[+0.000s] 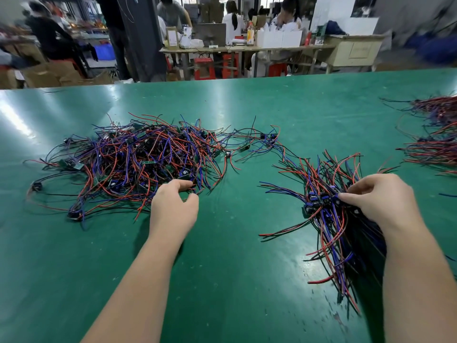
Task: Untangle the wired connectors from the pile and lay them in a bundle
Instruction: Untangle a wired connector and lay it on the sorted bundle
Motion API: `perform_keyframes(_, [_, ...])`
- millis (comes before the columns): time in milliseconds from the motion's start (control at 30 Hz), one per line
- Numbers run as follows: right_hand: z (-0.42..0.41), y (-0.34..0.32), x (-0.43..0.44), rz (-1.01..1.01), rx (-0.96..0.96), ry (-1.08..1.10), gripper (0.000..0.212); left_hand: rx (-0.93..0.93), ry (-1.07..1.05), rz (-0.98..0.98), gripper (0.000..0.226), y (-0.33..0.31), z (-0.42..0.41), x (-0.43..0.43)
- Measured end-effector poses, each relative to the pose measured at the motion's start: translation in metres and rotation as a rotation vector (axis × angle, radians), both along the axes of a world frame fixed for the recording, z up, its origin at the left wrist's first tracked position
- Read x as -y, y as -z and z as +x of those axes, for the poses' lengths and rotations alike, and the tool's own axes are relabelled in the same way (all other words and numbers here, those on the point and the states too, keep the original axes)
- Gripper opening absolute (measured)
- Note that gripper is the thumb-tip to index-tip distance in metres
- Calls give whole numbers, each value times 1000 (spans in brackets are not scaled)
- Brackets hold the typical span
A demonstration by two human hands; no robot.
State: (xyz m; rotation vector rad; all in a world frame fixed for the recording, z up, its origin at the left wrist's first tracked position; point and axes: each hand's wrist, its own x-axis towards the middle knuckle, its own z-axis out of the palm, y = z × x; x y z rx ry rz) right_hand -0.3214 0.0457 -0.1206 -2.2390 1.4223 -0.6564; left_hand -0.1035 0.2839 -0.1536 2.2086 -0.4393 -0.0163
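A tangled pile of wired connectors (138,159) with red, blue and black leads and small green boards lies at the left middle of the green table (235,256). My left hand (173,206) reaches into the pile's near right edge, fingers and thumb curled at the wires; whether it pinches one I cannot tell. A sorted bundle (331,206) lies on the right, its blue connectors gathered in the middle and its wires fanning out far and near. My right hand (378,196) grips this bundle at the connectors with curled fingers.
More wire heaps (435,134) lie at the table's far right edge. A few loose connectors (267,139) trail between the pile and the bundle. Beyond the table's far edge stand workbenches, red stools and several people.
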Motion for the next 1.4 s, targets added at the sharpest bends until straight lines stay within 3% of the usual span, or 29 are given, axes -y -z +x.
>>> perform_keyframes(133, [0, -7, -4, 36, -83, -37, 11, 159, -65, 141, 31, 3, 2, -2])
perform_keyframes(233, [0, -8, -7, 68, -220, -69, 31, 206, -92, 237, 35, 6, 4, -4])
perform_keyframes(333, [3, -10, -13, 83, -313, -89, 32, 187, -82, 309, 42, 11, 6, -3])
perform_keyframes(433, [3, -12, -15, 92, -361, -91, 34, 242, -117, 298, 42, 12, 7, -1])
perform_keyframes(567, [3, -11, -15, 85, -427, -111, 63, 375, -218, 212, 30, 6, 12, -5])
perform_keyframes(633, [5, -10, -14, 7, -352, -111, 81, 379, -243, 203, 29, 4, 15, -7])
perform_keyframes(700, [9, -10, -16, -95, -153, -101, 91, 311, -226, 267, 35, 4, 18, -10])
perform_keyframes(833, [21, -7, -27, -211, 134, -149, 73, 200, -159, 502, 38, 11, 18, -9])
perform_keyframes(1133, [36, 1, -43, -207, 206, -247, 56, 251, -252, 636, 29, 7, 23, -14])
perform_keyframes(1233, [38, 2, -44, -179, 254, -260, 48, 300, -250, 439, 25, 0, 21, -14])
perform_keyframes(1333, [44, 4, -46, -88, 371, -260, 32, 327, -170, -70, 20, -11, 15, -14])
perform_keyframes(1400, [51, 6, -51, 177, 506, -291, 24, 393, -77, -353, 16, -20, 2, -11])
